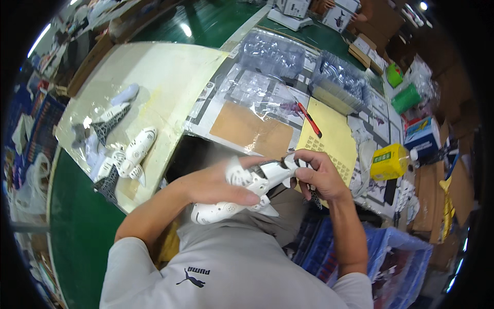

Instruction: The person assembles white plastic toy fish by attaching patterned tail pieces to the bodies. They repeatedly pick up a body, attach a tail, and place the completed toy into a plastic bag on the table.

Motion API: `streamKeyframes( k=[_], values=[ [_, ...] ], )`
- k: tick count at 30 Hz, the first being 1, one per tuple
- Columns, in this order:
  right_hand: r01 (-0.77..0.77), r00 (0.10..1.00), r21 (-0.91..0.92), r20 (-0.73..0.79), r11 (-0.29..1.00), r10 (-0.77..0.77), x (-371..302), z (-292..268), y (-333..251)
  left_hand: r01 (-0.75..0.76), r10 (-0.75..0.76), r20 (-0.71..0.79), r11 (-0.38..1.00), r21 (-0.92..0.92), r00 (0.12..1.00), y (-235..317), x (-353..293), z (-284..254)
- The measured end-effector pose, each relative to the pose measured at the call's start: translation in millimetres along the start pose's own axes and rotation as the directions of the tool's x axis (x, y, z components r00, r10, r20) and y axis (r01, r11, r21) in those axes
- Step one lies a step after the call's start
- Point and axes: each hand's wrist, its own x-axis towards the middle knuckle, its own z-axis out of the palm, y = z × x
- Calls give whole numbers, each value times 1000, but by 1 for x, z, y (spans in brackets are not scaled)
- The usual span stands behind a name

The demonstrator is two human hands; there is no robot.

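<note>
Held over my lap is a white plastic toy shark (pixel 275 173) with jointed segments and dark gaps between them. My left hand (pixel 216 186) wraps round its thicker body, the thumb lying across the top. At the narrower end, my right hand (pixel 325 177) pinches a white segment between thumb and fingers. A black-and-white patterned piece hangs below the right fingers, partly hidden. On the cream board to the left lie a similar white toy shark body (pixel 139 149) and a patterned tail piece (pixel 110 121), among several other parts and plastic bags.
A red utility knife (pixel 310 121) lies on a yellow sheet (pixel 329 141) ahead. Clear plastic trays (pixel 339 80) are stacked beyond it. At right stands a yellow bottle (pixel 389 162); below it is a blue crate (pixel 406 247). Another person's hands hold a box (pixel 339 16) at the far side.
</note>
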Motion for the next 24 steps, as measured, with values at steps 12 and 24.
streamKeyframes(
  k=[12,24],
  values=[
    [216,948,571,73,792,-310,8,-5,47,-98,84,-81,976,-193,993,-10,10,-5],
    [371,823,-193,-385,909,-417,92,-4,-50,34,934,-336,334,942,124,-18,86,-55]
  ],
)
